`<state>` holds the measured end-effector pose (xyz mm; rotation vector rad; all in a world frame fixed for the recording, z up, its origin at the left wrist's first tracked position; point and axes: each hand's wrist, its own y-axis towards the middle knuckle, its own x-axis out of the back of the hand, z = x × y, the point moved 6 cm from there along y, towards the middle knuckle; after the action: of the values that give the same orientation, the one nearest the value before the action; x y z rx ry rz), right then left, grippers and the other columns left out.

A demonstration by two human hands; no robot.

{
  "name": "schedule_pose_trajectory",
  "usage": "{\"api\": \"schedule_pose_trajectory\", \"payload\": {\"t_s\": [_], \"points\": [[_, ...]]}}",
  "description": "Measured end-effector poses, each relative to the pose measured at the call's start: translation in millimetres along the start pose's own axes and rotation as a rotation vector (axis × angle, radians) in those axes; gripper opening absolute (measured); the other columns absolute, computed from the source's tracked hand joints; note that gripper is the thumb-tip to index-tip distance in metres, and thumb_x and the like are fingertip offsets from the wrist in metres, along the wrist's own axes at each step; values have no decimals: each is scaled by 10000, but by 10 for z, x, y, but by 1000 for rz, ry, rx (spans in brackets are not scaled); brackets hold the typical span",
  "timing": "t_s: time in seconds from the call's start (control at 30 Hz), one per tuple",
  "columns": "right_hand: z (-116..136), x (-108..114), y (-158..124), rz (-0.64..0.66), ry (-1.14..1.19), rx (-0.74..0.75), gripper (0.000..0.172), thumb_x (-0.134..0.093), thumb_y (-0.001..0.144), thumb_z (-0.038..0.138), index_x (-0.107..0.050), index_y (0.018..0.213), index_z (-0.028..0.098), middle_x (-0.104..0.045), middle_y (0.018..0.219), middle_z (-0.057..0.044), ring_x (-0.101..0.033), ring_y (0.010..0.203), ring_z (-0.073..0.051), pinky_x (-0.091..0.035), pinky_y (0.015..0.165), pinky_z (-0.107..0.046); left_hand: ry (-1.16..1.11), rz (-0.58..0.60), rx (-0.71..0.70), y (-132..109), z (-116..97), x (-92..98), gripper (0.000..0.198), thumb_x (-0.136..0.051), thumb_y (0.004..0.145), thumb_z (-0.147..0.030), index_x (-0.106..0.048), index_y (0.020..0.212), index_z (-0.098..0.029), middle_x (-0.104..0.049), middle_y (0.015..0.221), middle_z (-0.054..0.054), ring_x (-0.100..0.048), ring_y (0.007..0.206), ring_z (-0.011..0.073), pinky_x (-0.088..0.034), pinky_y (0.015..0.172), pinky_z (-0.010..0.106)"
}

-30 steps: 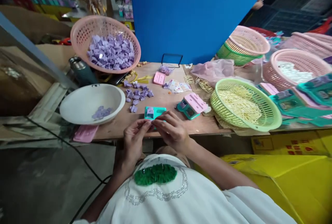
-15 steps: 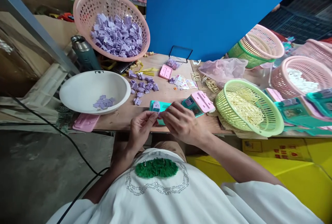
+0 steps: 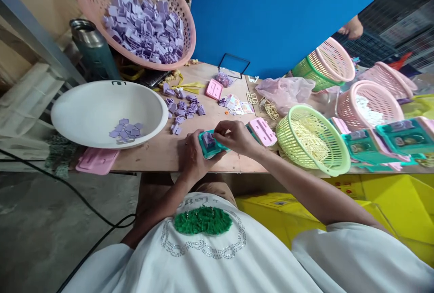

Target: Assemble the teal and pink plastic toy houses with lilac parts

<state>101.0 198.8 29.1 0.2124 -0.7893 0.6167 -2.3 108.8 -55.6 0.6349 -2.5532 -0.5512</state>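
My left hand (image 3: 195, 156) is closed around a small teal plastic case (image 3: 210, 150) at the table's front edge. A purple plastic part (image 3: 208, 138) sits at the case's upper left. My right hand (image 3: 235, 137) is pinched against the case beside that part; whatever its fingertips hold is hidden. Just right of this hand lies a pink-topped teal case (image 3: 262, 132). Loose purple parts (image 3: 183, 108) are scattered on the table to the left, beyond my hands.
A white bowl (image 3: 81, 107) with flat purple pieces stands left, below a pink basket (image 3: 132, 55) of purple parts. A green basket (image 3: 335, 164) of yellowish pieces stands right, near finished-looking teal cases (image 3: 403, 137). A blue panel (image 3: 271, 17) rises behind. Another person's hand (image 3: 354, 27) shows far right.
Both hands were pinching together over a small piece in front of the teal case. Now my left hand grips the case, and my right fingers are at its purple part. The view has shifted.
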Motion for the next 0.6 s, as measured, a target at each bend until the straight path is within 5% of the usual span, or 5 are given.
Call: {"api": "schedule_pose_trajectory", "payload": {"t_s": [0.6], "points": [[24, -30, 68, 186, 125, -180, 267, -672, 732, 410, -674, 725, 143, -634, 639, -14, -548, 618, -128, -417, 584, -242, 55, 22, 0, 13, -32, -7, 793, -822, 802, -575, -409, 1340, -164, -594, 1169, 168, -600, 1090, 346, -521, 934, 472]]}}
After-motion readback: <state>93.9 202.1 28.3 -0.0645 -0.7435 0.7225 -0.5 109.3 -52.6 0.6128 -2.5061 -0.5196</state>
